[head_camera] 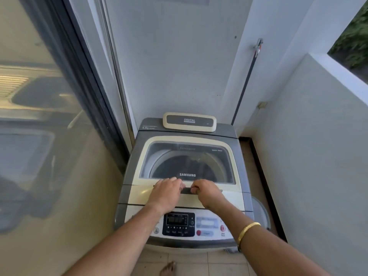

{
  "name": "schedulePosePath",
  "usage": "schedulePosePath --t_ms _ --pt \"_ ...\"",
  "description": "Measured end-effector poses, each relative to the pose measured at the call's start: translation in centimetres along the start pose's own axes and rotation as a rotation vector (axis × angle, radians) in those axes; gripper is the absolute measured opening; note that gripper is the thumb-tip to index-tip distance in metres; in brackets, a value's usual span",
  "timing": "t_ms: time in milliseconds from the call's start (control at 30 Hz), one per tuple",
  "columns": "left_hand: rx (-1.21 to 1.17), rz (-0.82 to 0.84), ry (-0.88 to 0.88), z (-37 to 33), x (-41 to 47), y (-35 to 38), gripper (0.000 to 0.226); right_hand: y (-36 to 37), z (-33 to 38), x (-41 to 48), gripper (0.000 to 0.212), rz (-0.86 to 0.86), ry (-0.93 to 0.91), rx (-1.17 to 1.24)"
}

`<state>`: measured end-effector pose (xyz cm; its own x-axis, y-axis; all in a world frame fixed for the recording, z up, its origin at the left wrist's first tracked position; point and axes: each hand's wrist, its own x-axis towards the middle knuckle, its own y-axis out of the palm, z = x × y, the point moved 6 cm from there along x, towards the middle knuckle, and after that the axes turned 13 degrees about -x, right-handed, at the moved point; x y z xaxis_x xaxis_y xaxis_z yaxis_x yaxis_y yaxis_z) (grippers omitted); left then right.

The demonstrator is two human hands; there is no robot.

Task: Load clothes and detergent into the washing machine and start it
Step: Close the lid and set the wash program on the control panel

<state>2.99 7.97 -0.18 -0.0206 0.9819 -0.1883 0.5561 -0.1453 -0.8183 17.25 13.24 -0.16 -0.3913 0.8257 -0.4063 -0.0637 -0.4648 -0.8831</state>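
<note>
A grey and cream top-loading washing machine (131, 170) stands in a narrow corner. Its lid (185, 141) lies flat, and the dark drum shows through the lid's window. My left hand (166, 193) and my right hand (205, 193) both rest on the dark lid handle (186, 190) at the lid's front edge, fingers curled over it. The control panel (178, 224) with its display and buttons sits below my wrists. No clothes or detergent are in view.
A glass sliding door (49, 116) runs along the left. White walls close in behind and to the right, with a low parapet wall (318, 156) on the right. A tap and hose (257, 46) hang on the back wall. Tiled floor and a bare foot (169, 268) show below.
</note>
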Motion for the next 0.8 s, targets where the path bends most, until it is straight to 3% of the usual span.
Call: schedulePosePath --t_ms 300,533,667,800 --pt "0.028 0.11 0.093 1.1 1.2 0.3 0.027 0.6 -0.4 0.5 0.02 0.014 0.035 0.051" --pt "-0.07 0.038 0.143 1.5 0.9 0.4 0.026 0.4 -0.9 -0.5 0.01 -0.066 0.064 0.214" --pt "-0.233 -0.024 0.185 1.9 0.3 -0.1 0.01 -0.2 -1.8 -1.5 0.023 -0.159 0.047 0.287" --pt "-0.155 -0.11 0.26 3.8 -1.1 -1.6 0.025 -0.9 -4.4 -3.0 0.022 -0.271 0.06 0.329"
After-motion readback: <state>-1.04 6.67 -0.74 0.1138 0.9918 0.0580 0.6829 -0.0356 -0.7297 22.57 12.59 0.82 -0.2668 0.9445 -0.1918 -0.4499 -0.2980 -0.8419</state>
